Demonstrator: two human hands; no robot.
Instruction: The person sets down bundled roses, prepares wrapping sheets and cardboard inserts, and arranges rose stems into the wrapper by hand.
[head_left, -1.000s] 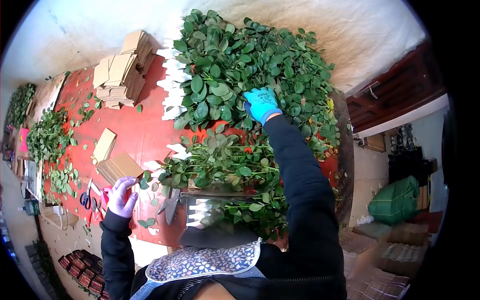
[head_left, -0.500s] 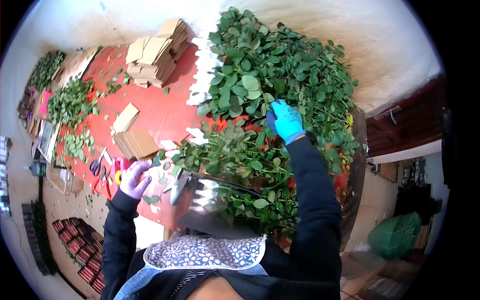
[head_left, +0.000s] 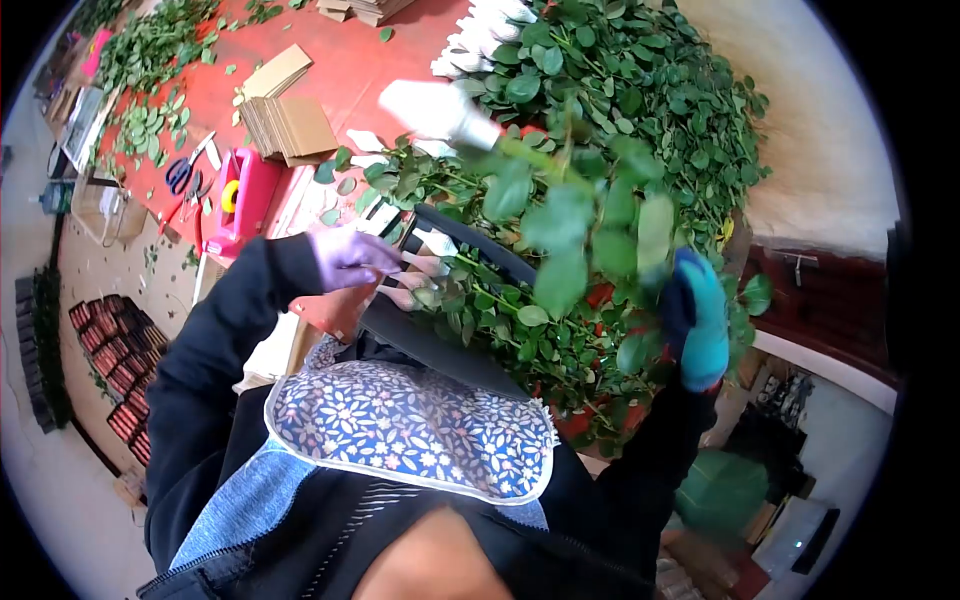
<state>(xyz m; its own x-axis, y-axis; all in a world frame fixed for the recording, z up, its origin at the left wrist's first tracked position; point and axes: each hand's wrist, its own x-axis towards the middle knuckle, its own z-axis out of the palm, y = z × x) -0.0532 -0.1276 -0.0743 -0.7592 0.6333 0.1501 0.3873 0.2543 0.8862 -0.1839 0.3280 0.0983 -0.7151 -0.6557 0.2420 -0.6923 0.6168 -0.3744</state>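
Observation:
My right hand (head_left: 698, 320), in a blue glove, is closed around the leafy stem of a rose (head_left: 560, 205) lifted above the table. The head of this rose, in a white sleeve (head_left: 440, 112), points to the upper left and is blurred. My left hand (head_left: 350, 262), in a light purple glove, has its fingers stretched out beside several sleeved rose heads (head_left: 412, 285); whether it touches them I cannot tell. Those heads lie by a black curved band (head_left: 430, 345), their leafy stems (head_left: 540, 340) running to the right.
A large pile of sleeved roses (head_left: 660, 110) lies at the back right. A stack of cardboard pieces (head_left: 290, 130), a pink tape dispenser (head_left: 243, 205) and scissors (head_left: 185, 170) rest on the red table (head_left: 345, 50). Loose leaves (head_left: 150, 130) lie at the left.
My right hand has drawn back from the pile towards my right side with a rose. My left hand has moved right and nearer, beside the sleeved heads. The view has tilted down.

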